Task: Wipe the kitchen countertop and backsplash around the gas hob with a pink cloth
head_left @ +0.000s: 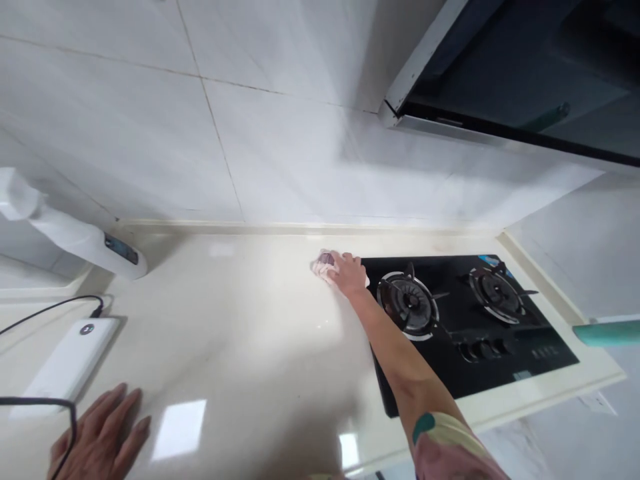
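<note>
My right hand (pixel 350 272) reaches across the countertop to a spot beside the stove's back left corner. Under its fingers is a crumpled pale pink cloth with a dark patch (pixel 327 260), pressed onto the counter. Part of the cloth is hidden by the hand. My left hand (pixel 103 433) rests on the cream countertop (pixel 225 333) at the lower left, fingers stretched out and holding nothing. A black cable passes in front of that hand.
Right of the cloth lies a black two-burner gas stove (pixel 450 347). A dark range hood (pixel 520 73) juts out above. On the left are a white power bank (pixel 75 357) with a cable and a white handheld device (pixel 90 240) near the tiled wall (pixel 280 147).
</note>
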A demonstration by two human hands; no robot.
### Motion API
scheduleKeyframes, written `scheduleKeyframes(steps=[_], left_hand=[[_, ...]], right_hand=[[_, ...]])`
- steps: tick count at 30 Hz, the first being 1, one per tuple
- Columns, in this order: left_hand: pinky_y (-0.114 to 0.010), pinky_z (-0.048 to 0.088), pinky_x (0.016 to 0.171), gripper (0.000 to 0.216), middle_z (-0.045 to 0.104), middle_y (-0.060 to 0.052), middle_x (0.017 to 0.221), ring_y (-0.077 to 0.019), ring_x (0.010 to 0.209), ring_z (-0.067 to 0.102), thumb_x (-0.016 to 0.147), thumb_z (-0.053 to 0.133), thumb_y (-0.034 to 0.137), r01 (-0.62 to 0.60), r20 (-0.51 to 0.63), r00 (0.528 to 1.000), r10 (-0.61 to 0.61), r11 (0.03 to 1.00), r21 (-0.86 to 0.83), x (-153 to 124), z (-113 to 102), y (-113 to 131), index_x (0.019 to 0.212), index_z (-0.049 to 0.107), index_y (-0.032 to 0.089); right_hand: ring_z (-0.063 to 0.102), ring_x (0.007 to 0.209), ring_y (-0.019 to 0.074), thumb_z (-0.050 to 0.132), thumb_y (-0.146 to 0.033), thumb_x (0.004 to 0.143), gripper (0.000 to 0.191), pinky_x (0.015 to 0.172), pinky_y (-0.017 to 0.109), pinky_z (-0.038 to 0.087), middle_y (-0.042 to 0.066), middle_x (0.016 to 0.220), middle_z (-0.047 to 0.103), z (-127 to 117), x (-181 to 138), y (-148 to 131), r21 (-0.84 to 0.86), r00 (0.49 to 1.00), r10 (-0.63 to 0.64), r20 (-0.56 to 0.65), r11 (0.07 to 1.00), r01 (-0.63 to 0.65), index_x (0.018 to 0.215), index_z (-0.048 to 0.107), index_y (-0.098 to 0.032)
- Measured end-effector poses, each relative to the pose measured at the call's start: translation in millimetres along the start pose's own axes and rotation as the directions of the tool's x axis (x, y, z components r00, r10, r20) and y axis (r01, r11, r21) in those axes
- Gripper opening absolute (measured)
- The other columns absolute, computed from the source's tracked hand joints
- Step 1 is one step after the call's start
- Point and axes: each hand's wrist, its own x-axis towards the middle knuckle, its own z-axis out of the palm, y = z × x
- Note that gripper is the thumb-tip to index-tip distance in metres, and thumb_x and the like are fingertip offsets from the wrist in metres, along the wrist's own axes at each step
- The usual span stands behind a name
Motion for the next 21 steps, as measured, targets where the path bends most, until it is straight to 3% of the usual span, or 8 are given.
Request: scheduleKeyframes(steps=[4, 8, 10, 13, 17, 19, 21], left_hand=[[-0.060, 0.021, 0.133, 0.079, 0.041, -0.001, 0.177, -0.0295, 0.166, 0.031, 0.090, 0.041, 0.060, 0.006, 0.050, 0.999, -0.008, 1.000, 0.028, 1, -3, 9, 0.167, 0.029, 0.049], [-0.061, 0.016, 0.134, 0.081, 0.018, 0.021, 0.182, -0.0264, 0.169, 0.021, 0.092, 0.043, 0.060, -0.054, 0.055, 0.997, 0.052, 0.998, 0.030, 2, -3, 11, 0.163, 0.004, 0.069], [-0.061, 0.015, 0.135, 0.081, 0.009, 0.025, 0.182, -0.0262, 0.170, 0.019, 0.092, 0.043, 0.061, -0.082, 0.040, 0.996, 0.081, 0.996, 0.025, 4, -3, 14, 0.161, 0.001, 0.072], [-0.061, 0.016, 0.135, 0.082, 0.012, 0.020, 0.184, -0.0253, 0.171, 0.017, 0.093, 0.040, 0.063, -0.081, 0.042, 0.996, 0.080, 0.996, 0.037, 6, -5, 22, 0.164, -0.001, 0.068], [-0.062, 0.018, 0.134, 0.076, 0.019, 0.006, 0.185, -0.0265, 0.170, 0.019, 0.097, 0.030, 0.064, -0.100, 0.021, 0.995, 0.099, 0.992, 0.076, 8, -7, 32, 0.169, 0.007, 0.056], [-0.062, 0.020, 0.133, 0.075, 0.025, 0.001, 0.183, -0.0268, 0.169, 0.022, 0.098, 0.028, 0.064, -0.121, 0.026, 0.993, 0.119, 0.988, 0.091, 8, -6, 32, 0.169, 0.008, 0.053], [-0.063, 0.022, 0.132, 0.074, 0.029, -0.001, 0.182, -0.0277, 0.169, 0.023, 0.098, 0.027, 0.064, -0.140, 0.031, 0.990, 0.138, 0.985, 0.100, 9, -4, 30, 0.169, 0.009, 0.052]], right_hand=[[0.042, 0.135, 0.0349, 0.056, -0.052, 0.106, 0.065, 0.110, 0.050, 0.039, 0.012, 0.159, 0.049, 32, -38, -5, -0.034, 0.995, 0.067, -0.072, 0.997, -0.070, 0.167, 0.043, -0.032], [0.049, 0.130, 0.0339, 0.054, -0.057, 0.106, 0.069, 0.102, 0.044, 0.049, 0.018, 0.148, 0.055, 54, -111, 9, -0.012, 0.980, 0.190, -0.064, 0.981, -0.191, 0.163, 0.046, -0.020], [0.052, 0.128, 0.0328, 0.052, -0.056, 0.107, 0.063, 0.098, 0.042, 0.052, 0.017, 0.143, 0.058, 63, -154, 16, 0.010, 0.966, 0.246, -0.074, 0.969, -0.246, 0.158, 0.050, -0.019], [0.056, 0.126, 0.0320, 0.050, -0.054, 0.108, 0.056, 0.097, 0.041, 0.055, 0.016, 0.137, 0.061, 82, -226, 23, 0.046, 0.939, 0.326, -0.107, 0.945, -0.323, 0.152, 0.055, -0.020], [0.060, 0.125, 0.0320, 0.051, -0.049, 0.107, 0.047, 0.096, 0.041, 0.057, 0.015, 0.131, 0.063, 104, -318, 35, 0.129, 0.892, 0.437, -0.112, 0.897, -0.423, 0.147, 0.059, -0.025], [0.064, 0.121, 0.0313, 0.048, -0.049, 0.107, 0.047, 0.095, 0.042, 0.057, 0.014, 0.131, 0.064, 107, -356, 49, 0.189, 0.848, 0.526, -0.073, 0.842, -0.506, 0.147, 0.059, -0.026], [0.069, 0.113, 0.0313, 0.042, -0.053, 0.107, 0.050, 0.094, 0.044, 0.057, 0.015, 0.133, 0.065, 101, -385, 71, 0.227, 0.766, 0.643, -0.010, 0.747, -0.625, 0.146, 0.059, -0.026]])
